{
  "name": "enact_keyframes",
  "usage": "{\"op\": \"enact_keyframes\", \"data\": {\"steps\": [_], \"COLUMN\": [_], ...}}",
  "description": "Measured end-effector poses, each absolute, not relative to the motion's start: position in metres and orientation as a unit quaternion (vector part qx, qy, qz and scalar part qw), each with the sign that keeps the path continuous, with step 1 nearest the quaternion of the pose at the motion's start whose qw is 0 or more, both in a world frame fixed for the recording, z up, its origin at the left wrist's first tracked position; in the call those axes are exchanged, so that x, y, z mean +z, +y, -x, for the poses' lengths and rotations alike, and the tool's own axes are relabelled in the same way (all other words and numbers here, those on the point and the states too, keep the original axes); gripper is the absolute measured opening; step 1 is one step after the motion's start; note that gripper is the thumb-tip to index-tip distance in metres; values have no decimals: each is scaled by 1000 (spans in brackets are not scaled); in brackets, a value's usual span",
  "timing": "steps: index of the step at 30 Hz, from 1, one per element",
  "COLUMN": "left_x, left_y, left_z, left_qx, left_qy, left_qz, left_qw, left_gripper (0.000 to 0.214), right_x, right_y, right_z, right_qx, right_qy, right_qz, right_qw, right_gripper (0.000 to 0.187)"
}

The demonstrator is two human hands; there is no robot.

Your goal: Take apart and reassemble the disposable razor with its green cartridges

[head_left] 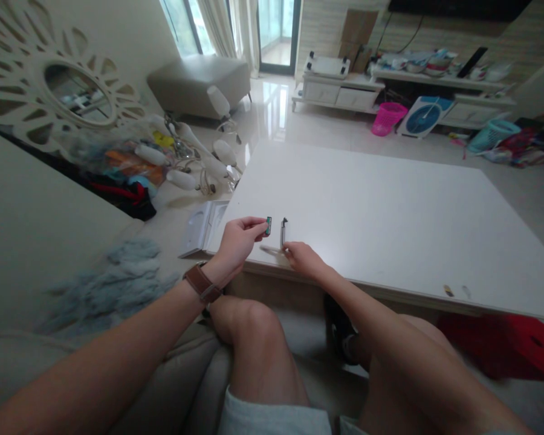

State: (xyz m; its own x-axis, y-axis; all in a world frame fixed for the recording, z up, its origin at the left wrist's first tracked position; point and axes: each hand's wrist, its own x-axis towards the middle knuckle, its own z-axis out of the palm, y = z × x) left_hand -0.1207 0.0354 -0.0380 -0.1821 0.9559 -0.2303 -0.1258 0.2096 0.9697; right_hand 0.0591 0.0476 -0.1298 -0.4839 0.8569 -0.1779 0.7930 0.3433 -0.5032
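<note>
My left hand (247,234), with a brown watch strap at the wrist, pinches a small flat green-and-black piece (269,226) between thumb and fingertips, above the near left part of the white table (372,205). Just right of it, my right hand (303,258) is closed on the lower end of a slim grey handle (283,232). This handle points up and has a small dark angled head, like a razor's. A pale blurred strip (272,249) sticks out left from my right fingers; its kind is unclear.
On the table's near right lie a small yellow-and-dark piece (448,290) and a clear bit (466,292). An open white box (199,229) stands against the left edge. Beyond are a lamp with white shades (181,179), an ottoman (199,81) and a pink basket (387,119).
</note>
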Motion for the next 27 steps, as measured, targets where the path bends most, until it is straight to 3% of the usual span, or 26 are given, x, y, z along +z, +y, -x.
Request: {"op": "enact_keyframes", "data": {"steps": [6, 12, 18, 27], "left_x": [-40, -38, -38, -38], "left_y": [36, 36, 35, 34], "left_z": [121, 121, 122, 121], "left_qx": [514, 517, 515, 509], "left_qy": [577, 573, 570, 575], "left_qz": [-365, -362, -368, -364], "left_qw": [520, 523, 523, 527], "left_gripper": [19, 19, 18, 18], "right_x": [-119, -87, -98, -110], "right_y": [39, 80, 98, 76], "right_z": [-54, -101, -147, -132], "right_qx": [316, 264, 199, 367], "right_qy": [-875, -830, -752, -799], "right_qz": [366, 491, 627, 465], "right_qw": [-31, 7, -47, -108], "right_gripper": [28, 23, 26, 13]}}
